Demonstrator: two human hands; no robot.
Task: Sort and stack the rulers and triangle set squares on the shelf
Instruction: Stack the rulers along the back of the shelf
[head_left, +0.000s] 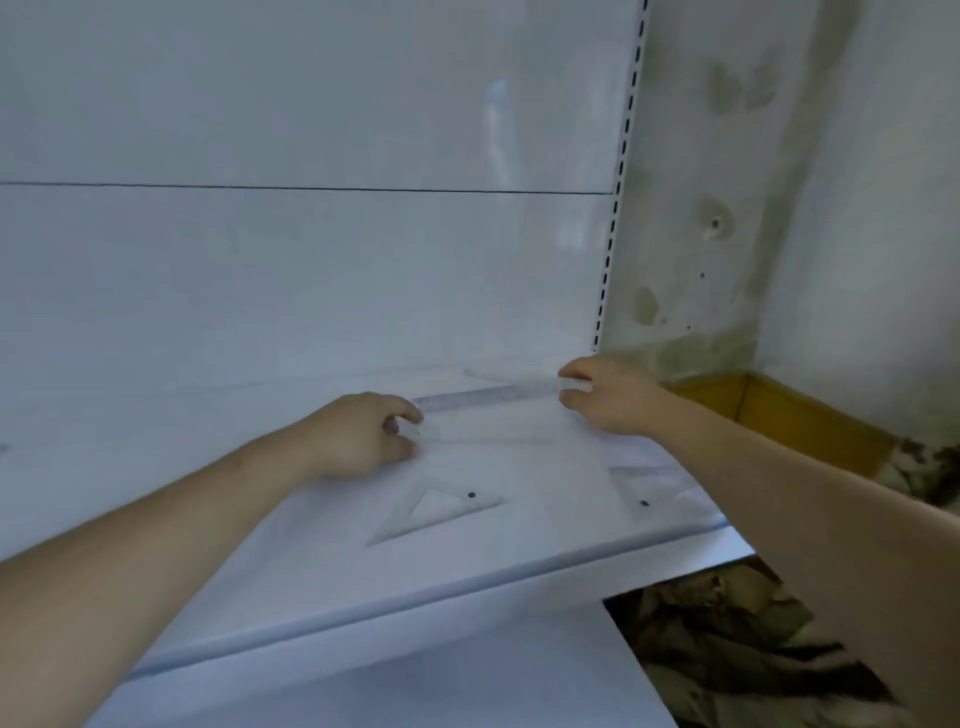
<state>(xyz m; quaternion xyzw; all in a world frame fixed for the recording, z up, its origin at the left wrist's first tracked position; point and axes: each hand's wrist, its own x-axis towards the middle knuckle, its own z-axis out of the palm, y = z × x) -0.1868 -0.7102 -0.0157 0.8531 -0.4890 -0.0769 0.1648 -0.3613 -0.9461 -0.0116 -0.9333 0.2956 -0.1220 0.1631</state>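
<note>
Head view: clear ruler (483, 397) along the back edge of the shelf (415, 582), toward its right corner. Left hand (358, 436) pinches one end and right hand (608, 397) the other, fingers curled close, probably to square it for stacking. Two set squares, one (397, 531) near the front edge, one (636, 486) at the front right corner, lie untouched.
</note>
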